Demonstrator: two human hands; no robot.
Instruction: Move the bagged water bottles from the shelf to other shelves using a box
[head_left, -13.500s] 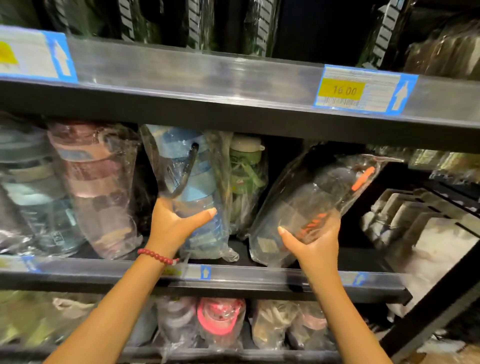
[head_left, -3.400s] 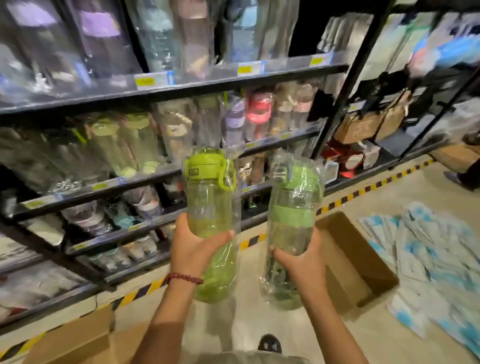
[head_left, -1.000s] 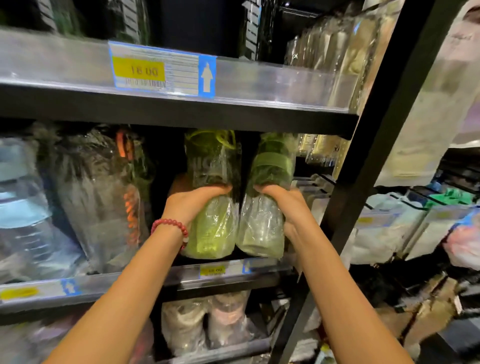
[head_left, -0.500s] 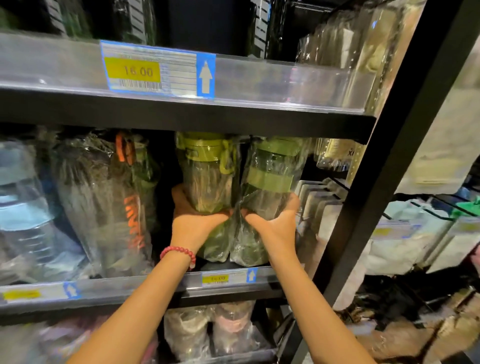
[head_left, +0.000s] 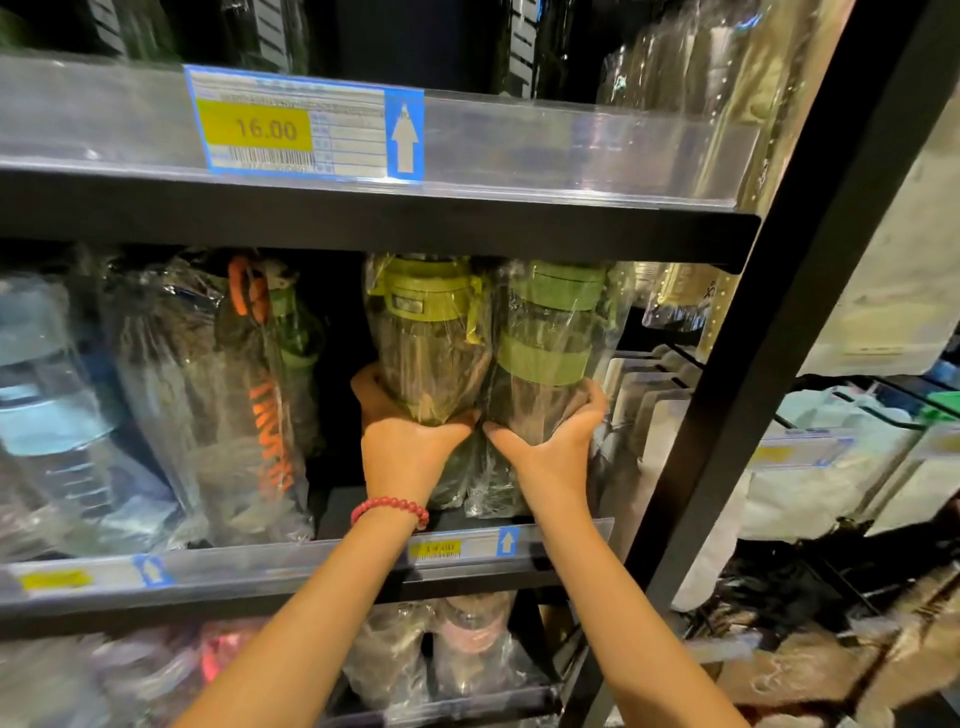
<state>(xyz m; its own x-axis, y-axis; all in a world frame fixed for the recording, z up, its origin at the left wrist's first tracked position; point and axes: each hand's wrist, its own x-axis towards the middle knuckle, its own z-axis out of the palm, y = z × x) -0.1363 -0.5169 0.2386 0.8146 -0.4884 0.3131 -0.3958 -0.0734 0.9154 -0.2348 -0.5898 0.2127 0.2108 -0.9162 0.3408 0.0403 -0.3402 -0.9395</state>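
Two bagged bottles are gripped on the middle shelf (head_left: 467, 551) — the lime-capped bottle (head_left: 428, 338) is clasped by the left hand (head_left: 408, 447), the green-banded bottle (head_left: 545, 353) by the right hand (head_left: 550, 441), touching, upright beneath the price label (head_left: 301, 124).

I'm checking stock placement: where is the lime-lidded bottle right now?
In the head view the lime-lidded bottle stands centre on the middle shelf, gripped by the left hand, touching the darker green bottle on its right.
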